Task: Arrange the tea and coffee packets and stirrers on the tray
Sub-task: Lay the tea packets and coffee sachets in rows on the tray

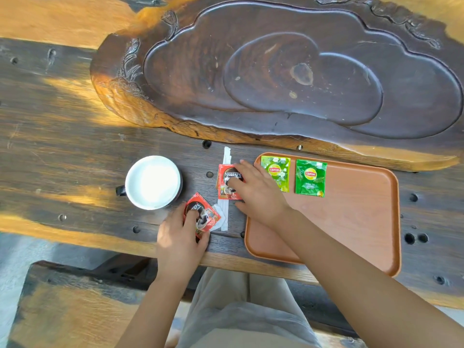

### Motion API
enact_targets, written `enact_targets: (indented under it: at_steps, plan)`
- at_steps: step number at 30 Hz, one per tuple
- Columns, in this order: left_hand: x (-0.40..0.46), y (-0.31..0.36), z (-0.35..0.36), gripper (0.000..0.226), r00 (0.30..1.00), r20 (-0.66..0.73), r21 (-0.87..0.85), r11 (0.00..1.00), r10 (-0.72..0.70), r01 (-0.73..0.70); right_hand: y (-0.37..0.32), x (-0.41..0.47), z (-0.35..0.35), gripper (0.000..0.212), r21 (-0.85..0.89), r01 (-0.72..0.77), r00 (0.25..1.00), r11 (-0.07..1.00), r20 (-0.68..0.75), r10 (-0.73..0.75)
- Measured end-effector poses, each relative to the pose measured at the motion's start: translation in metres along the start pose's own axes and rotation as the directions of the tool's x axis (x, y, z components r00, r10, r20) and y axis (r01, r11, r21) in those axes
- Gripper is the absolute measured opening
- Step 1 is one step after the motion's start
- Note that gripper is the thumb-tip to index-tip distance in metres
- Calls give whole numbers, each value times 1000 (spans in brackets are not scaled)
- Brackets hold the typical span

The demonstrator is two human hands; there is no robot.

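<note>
While both hands press two coffee packets (227, 182), two tea packets (310, 177) on tray (364, 222), one stirrer (226, 156).

On the tabletop (75, 151), the tray (351, 222) lies at the right with two tea packets (310, 177) side by side at its far left corner. Left of the tray lie two coffee packets (227, 183) over wrapped stirrers (226, 156); a cup (153, 182) stands farther left.
</note>
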State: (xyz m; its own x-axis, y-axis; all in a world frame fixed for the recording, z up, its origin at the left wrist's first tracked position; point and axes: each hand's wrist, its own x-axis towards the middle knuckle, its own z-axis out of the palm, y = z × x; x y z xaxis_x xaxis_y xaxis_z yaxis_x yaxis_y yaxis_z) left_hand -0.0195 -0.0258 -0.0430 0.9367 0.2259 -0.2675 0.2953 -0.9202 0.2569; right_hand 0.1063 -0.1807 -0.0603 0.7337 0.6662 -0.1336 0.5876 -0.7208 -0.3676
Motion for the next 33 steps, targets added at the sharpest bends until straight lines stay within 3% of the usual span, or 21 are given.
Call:
enact_targets:
  at_steps: [9,21,24,27,33]
  plan:
    - [4,0,0,38,1000,-21,-88,996,-21,19,2,4,2,49,0,9,999,1000,-32,-9]
    - [-11,8,-8,35,997,-75,-269,963,-24,3,-1,-19,-7,20,104,-3,992,995,-123,16]
    - [-7,19,-14,35,994,-97,-300,950,58,-85,4,-42,-21,16,184,-69,977,980,-185,104]
    - [2,37,-13,36,972,-66,-284,929,227,-237,21,-83,-29,18,215,-137,958,967,-218,185]
    - [23,79,7,46,845,74,-172,841,530,-512,55,-144,-24,28,125,-188,966,974,-153,207]
